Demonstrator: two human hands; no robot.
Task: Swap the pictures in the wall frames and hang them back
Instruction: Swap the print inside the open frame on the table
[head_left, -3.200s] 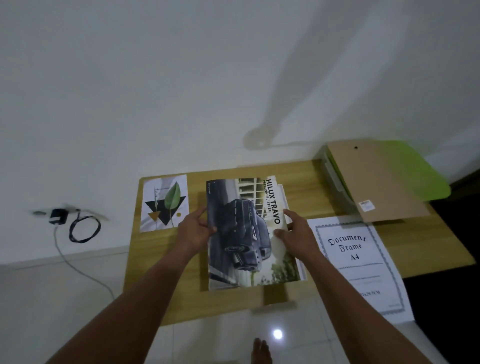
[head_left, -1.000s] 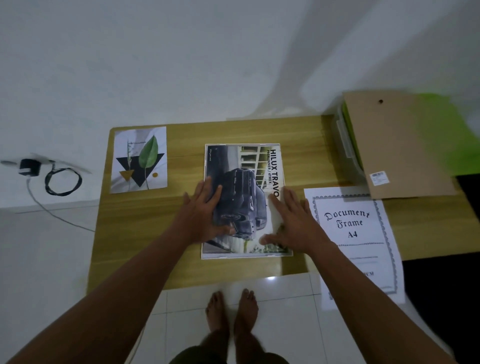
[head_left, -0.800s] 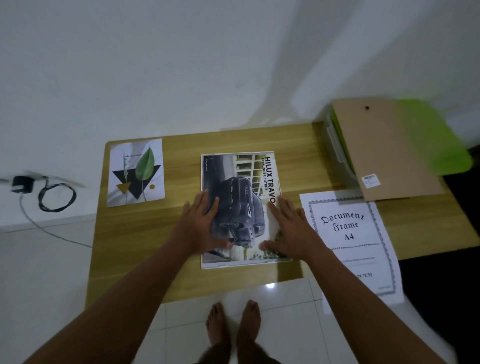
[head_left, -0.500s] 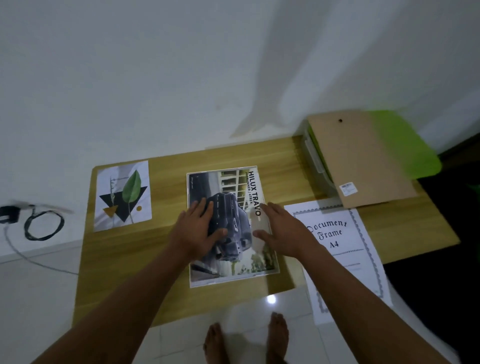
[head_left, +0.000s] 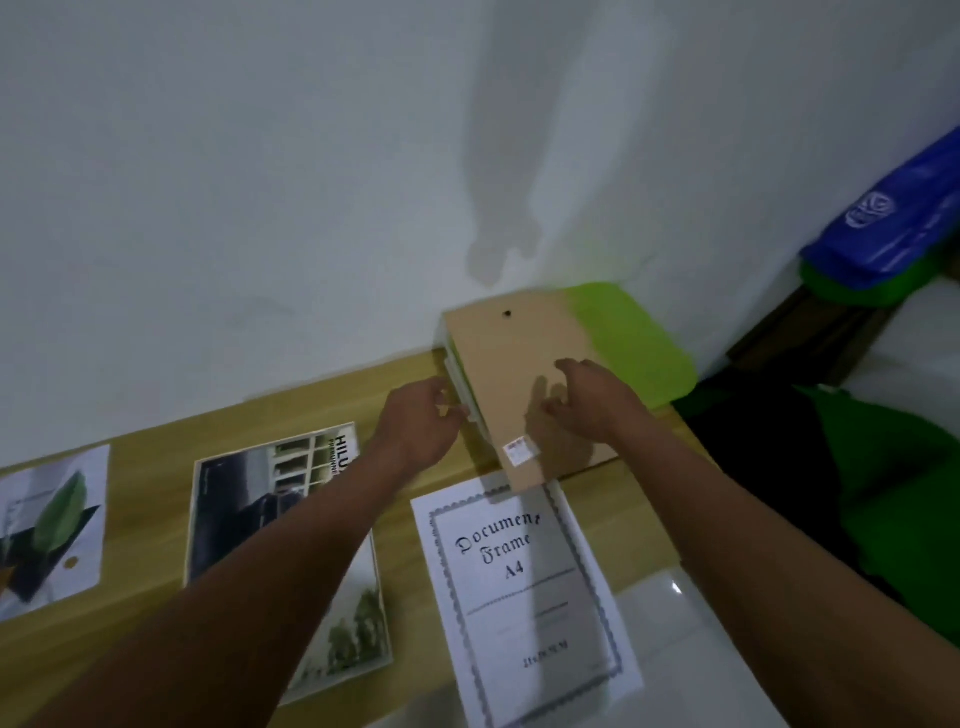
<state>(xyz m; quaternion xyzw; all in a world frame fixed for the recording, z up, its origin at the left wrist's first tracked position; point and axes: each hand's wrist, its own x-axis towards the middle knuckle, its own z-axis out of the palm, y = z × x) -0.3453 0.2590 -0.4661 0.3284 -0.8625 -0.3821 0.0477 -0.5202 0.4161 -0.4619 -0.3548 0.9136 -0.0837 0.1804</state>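
At the nine o'clock edge of view, a white paper print of a green leaf over dark triangles (head_left: 49, 530) lies flat on the light wooden surface (head_left: 145, 441). Toward three o'clock from it, apart from it, lies a glossy print of a dark car with black lettering (head_left: 249, 499), flat too and partly crossed by the left forearm.

The left hand (head_left: 421, 426) reaches to the one o'clock corner of that print, its fingers curled in against the left edge of a white picture frame (head_left: 460, 384) lying under a brown backing board (head_left: 509, 364). Blur hides whether they actually pinch the edge.

At six o'clock from the board, a white certificate sheet reading "Document Frame A4" (head_left: 524, 582) lies with its far end tucked under the board's near corner and its near end overhanging the surface.

The right hand (head_left: 592, 400) is over the board's middle, fingers spread and bent, grasping nothing, its shadow on the board beneath.

A bright green flat object (head_left: 628, 332) shows from under the board at three o'clock. At two o'clock of the view sits a blue plastic bag (head_left: 893, 223).
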